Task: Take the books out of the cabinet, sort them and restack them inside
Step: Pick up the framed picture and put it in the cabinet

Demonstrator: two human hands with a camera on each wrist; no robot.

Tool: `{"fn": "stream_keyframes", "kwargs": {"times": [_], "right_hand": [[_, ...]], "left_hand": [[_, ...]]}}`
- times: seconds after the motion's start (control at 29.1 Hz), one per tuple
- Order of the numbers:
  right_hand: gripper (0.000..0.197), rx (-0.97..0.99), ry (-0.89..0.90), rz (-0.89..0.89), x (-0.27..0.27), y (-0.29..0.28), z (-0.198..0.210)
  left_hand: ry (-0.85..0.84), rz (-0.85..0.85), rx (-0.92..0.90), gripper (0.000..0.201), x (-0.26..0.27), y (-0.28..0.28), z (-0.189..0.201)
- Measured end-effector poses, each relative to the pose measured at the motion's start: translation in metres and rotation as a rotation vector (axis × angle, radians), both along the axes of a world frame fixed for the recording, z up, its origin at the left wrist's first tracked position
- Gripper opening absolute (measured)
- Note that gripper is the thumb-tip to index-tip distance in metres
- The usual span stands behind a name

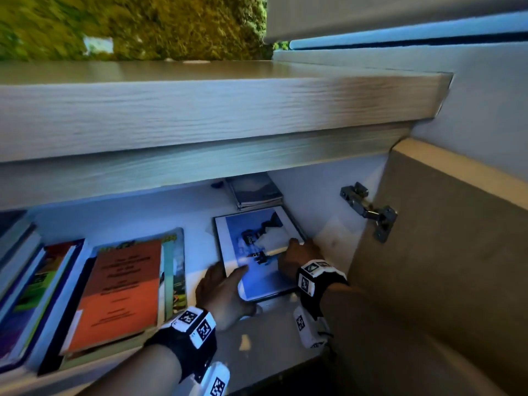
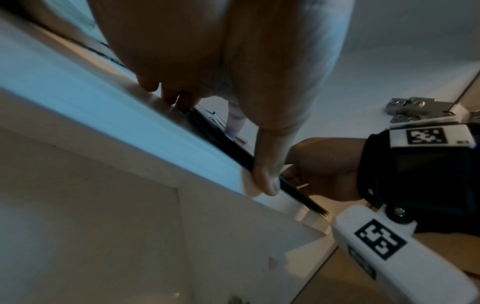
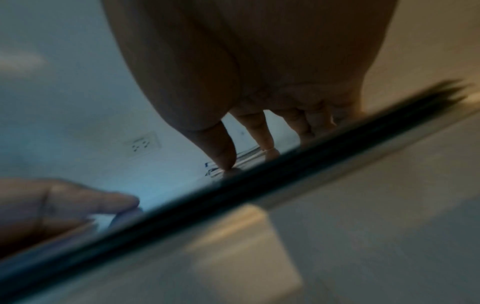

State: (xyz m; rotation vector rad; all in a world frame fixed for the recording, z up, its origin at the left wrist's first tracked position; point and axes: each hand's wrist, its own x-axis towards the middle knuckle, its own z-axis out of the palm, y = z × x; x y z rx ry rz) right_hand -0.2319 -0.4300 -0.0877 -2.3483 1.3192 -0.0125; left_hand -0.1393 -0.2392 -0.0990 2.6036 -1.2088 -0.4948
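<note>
A thin book with a blue-and-white cover [image 1: 257, 252] lies flat at the right end of the cabinet shelf [image 1: 197, 224]. My left hand [image 1: 228, 281] pinches its near-left corner, thumb on the cover and fingers underneath. My right hand [image 1: 297, 250] grips its right edge. In the left wrist view my thumb [image 2: 265, 176] lies across the book's dark edge [image 2: 226, 150], and the right hand [image 2: 324, 170] curls around the same edge. In the right wrist view, the fingertips [image 3: 223, 156] press on the cover above the dark edge [image 3: 259, 185].
An orange book [image 1: 114, 292] tops a stack left of my hands. More books [image 1: 28, 281] lean at the far left. A small stack [image 1: 257, 192] sits at the back. The open door [image 1: 443, 252] and its hinge [image 1: 368, 210] stand close on the right. The cabinet top [image 1: 200, 110] overhangs.
</note>
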Motion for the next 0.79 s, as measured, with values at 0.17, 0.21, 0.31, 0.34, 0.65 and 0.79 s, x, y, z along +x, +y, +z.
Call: {"fn": "stream_keyframes", "kwargs": {"times": [0.17,0.21,0.31,0.34,0.65,0.79], "right_hand": [[0.055,-0.153,0.075,0.144,0.001,0.009,-0.010],[0.058,-0.144,0.080,0.169,0.000,0.008,-0.011],[0.063,-0.118,0.085,0.216,-0.005,0.004,-0.014],[0.061,-0.122,0.082,0.227,-0.006,0.003,-0.015],[0.059,-0.130,0.086,0.208,-0.007,0.007,-0.014],[0.050,-0.150,-0.034,0.235,-0.011,0.028,0.002]], "left_hand": [[0.018,-0.009,0.014,0.103,-0.004,-0.002,0.001],[0.029,0.001,0.005,0.102,-0.005,-0.003,0.000],[0.036,0.022,-0.035,0.098,-0.008,-0.007,-0.005],[0.038,0.029,-0.041,0.098,-0.008,-0.008,-0.006],[0.075,0.003,-0.046,0.095,-0.008,-0.002,0.003],[0.239,0.030,-0.212,0.076,0.001,0.028,0.031]]}}
